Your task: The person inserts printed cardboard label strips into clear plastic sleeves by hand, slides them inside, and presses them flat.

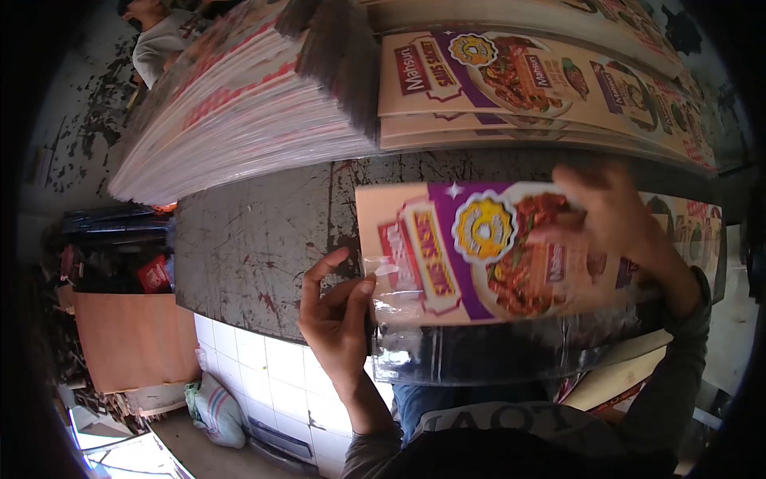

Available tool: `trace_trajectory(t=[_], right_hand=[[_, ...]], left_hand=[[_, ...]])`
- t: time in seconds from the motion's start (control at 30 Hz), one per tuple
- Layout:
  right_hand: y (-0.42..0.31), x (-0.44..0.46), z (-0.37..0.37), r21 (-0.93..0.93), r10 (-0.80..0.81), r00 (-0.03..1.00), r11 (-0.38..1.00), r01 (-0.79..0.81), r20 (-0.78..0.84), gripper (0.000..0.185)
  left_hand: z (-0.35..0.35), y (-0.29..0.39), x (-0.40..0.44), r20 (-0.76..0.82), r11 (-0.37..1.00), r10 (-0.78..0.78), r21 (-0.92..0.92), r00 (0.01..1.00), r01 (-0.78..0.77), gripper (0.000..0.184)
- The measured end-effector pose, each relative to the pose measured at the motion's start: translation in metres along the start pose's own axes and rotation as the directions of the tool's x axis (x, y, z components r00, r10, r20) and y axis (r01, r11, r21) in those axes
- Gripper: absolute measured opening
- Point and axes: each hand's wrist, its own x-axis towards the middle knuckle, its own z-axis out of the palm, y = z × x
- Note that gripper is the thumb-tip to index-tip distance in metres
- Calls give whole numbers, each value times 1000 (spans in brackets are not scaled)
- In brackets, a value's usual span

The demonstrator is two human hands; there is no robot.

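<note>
A printed food-advert sheet point(455, 263) lies at the table's front edge, with red and purple lettering, a yellow badge and a picture of a dish. Clear plastic film point(479, 351) shows along its near side and hangs over the edge. My left hand point(335, 319) pinches the film at the sheet's left end between thumb and finger, the index finger raised. Over the right half of the sheet is my right hand point(614, 215), smeared by motion. Whether its fingers grip anything I cannot make out.
Behind the sheet stands a tall stack of plastic-covered sheets point(247, 120) on the left. Similar printed sheets point(511, 88) are piled at the back right. The scratched dark table point(255, 239) lies between. A white sack point(218, 411) rests on the floor. Another person point(159, 48) is at the far left.
</note>
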Motion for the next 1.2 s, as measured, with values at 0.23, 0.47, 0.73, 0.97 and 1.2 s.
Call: trace_trajectory(t=[0.23, 0.47, 0.73, 0.97, 1.2], right_hand=[[-2, -3, 2, 15, 43, 993, 999, -45, 109, 53], [-8, -3, -15, 67, 28, 960, 997, -49, 278, 71], [-11, -5, -13, -12, 44, 904, 999, -44, 426, 68], [-20, -17, -20, -252, -57, 990, 964, 89, 131, 68], [-3, -109, -65, -288, 478, 873, 854, -434, 101, 81]], left_hand=[[2, -3, 1, -20, 1000, 26, -15, 999, -27, 38], [4, 0, 0, -50, 996, 35, 87, 998, -30, 38], [6, 2, 0, -80, 981, 16, 192, 997, 0, 39], [-4, -1, 15, -94, 979, 146, 155, 985, -130, 32], [-20, 7, 32, 79, 737, 227, 637, 971, -225, 26]])
